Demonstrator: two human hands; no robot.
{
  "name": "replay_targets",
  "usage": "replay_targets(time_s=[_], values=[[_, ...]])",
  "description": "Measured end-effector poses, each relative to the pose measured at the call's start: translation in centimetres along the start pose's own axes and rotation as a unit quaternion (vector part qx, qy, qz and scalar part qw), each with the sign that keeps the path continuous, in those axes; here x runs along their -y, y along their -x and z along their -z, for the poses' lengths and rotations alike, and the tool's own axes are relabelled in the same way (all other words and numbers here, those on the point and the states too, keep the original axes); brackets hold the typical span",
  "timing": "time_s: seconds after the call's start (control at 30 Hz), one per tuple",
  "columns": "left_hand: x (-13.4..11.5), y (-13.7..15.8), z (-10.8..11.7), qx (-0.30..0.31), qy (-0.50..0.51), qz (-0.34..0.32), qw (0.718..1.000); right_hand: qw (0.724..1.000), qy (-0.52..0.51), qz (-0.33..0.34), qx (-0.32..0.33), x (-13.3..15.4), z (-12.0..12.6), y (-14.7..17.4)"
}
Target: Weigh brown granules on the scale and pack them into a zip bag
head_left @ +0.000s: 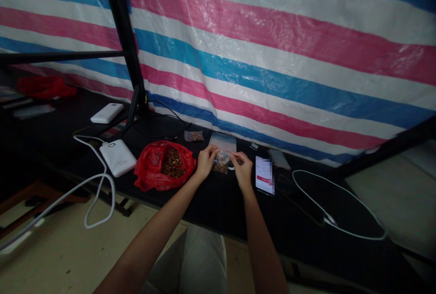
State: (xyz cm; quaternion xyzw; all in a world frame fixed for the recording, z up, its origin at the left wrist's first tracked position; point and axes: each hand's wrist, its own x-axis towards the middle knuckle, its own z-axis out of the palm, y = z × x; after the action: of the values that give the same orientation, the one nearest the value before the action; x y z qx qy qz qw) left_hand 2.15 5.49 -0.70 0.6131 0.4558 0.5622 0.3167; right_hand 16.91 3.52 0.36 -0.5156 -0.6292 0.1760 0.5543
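Both hands pinch the top edge of a small clear zip bag point(223, 157) with a reddish strip along its mouth. Brown bits fill its lower part. My left hand point(205, 161) has closed fingers on the bag's left corner, and my right hand point(243, 169) grips the right corner. Behind them lies a flat pale rectangular thing point(223, 141), partly covered by the hands. To the left, an open red plastic bag point(146, 167) holds a heap of small brown pieces point(173, 163). Another small filled zip bag point(194, 136) rests near the back edge.
Right of my hands are a lit phone point(264, 176), a flat clear bag point(279, 159) and a looped white cable point(354, 189). White power banks point(118, 158) sit at left, one with a cable hanging off the black table point(218, 203). A striped sheet point(272, 62) hangs behind.
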Motion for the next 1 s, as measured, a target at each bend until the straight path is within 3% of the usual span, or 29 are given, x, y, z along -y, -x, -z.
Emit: replay_targets(time_s=[0.17, 0.47, 1.0], values=[[0.20, -0.11, -0.22, 0.021, 0.052, -0.009, 0.998, 1.000, 0.001, -0.012, -0.008, -0.36, 0.07, -0.07], [0.70, -0.21, -0.14, 0.014, 0.046, -0.016, 0.999, 0.999, -0.018, -0.024, 0.015, -0.46, -0.13, -0.01], [-0.13, 0.24, 0.06, 0.026, -0.034, -0.022, 0.999, 1.000, 0.004, 0.006, 0.003, -0.26, -0.21, -0.02]])
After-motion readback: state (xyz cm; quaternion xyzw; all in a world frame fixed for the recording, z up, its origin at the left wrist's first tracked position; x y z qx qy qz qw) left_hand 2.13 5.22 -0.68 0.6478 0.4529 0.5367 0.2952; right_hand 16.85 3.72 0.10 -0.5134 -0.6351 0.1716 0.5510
